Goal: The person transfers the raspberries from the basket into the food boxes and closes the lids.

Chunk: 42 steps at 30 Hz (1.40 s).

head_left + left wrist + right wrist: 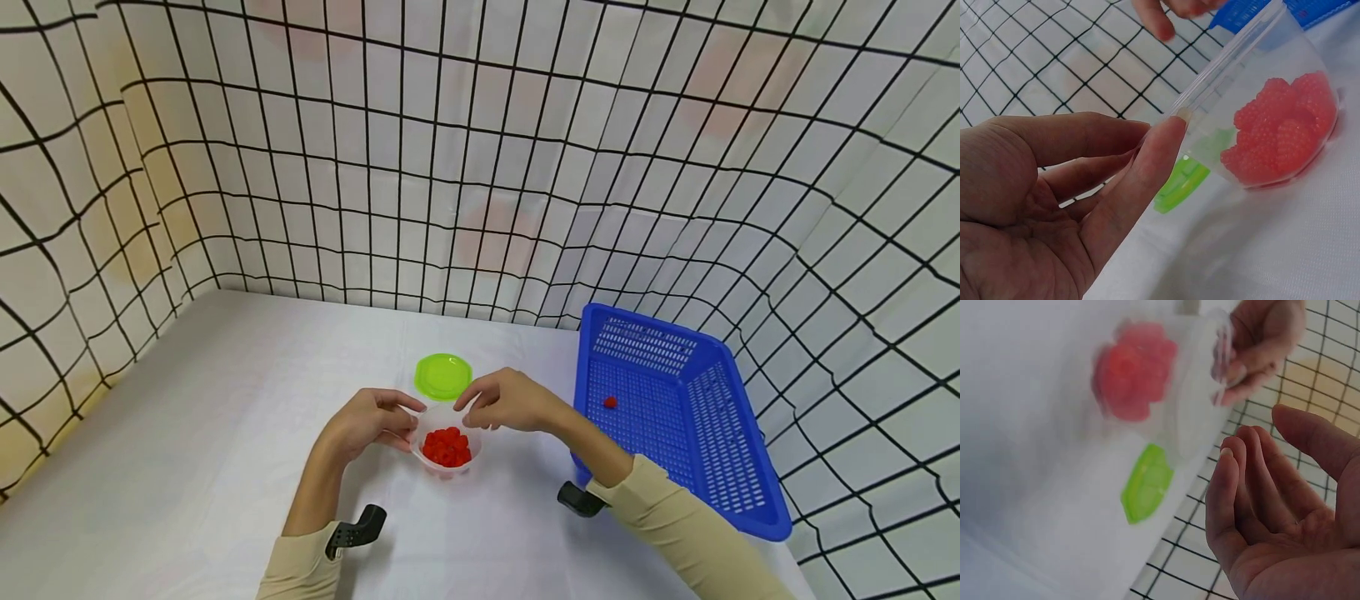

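Observation:
A clear plastic bowl (441,417) stands on the white surface with several red raspberries (447,447) inside. My left hand (371,421) pinches the bowl's rim at its left side, thumb and fingers on the edge, as the left wrist view shows. Just over the right rim hovers my right hand (517,400); in the right wrist view its fingers (1225,494) are loosely bent, with nothing between them and the thumb. Behind the bowl lies a bright green lid (443,377), flat on the cloth.
On the right stands a blue perforated basket (750,467) holding one small red piece (611,402), probably a raspberry. Black netting (465,133) over white sheeting rises behind and on both sides of the white-covered table (225,400).

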Tool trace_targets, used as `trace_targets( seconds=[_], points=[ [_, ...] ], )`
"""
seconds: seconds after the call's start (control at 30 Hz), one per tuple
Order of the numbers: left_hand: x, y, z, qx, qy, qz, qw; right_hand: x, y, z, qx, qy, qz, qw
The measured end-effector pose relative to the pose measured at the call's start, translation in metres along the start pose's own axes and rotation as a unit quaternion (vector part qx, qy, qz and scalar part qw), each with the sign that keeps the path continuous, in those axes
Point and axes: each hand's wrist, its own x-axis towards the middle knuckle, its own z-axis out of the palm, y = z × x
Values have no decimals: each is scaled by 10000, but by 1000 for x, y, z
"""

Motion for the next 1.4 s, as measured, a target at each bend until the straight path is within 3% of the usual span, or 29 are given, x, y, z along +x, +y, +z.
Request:
trace_targets(
  seconds=[0.4, 0.57, 0.77, 1.0, 1.4],
  points=[
    [0, -3, 0, -19, -34, 28, 10000, -28, -4, -61, -53, 1170, 61, 9931],
    [1, -4, -1, -14, -33, 41, 10000, -39, 8, -85, -100, 1540, 356, 9874],
    [2, -4, -1, -6, -3, 18, 10000, -52, 38, -111, -145, 1901, 787, 9785],
    [2, -2, -1, -36, 45, -39, 10000, -64, 76, -123, -203, 2042, 1321, 9698],
    [3, -4, -1, -25, 23, -36, 10000, -73, 120, -128, -43, 2071, 1796, 9617]
  ],
)
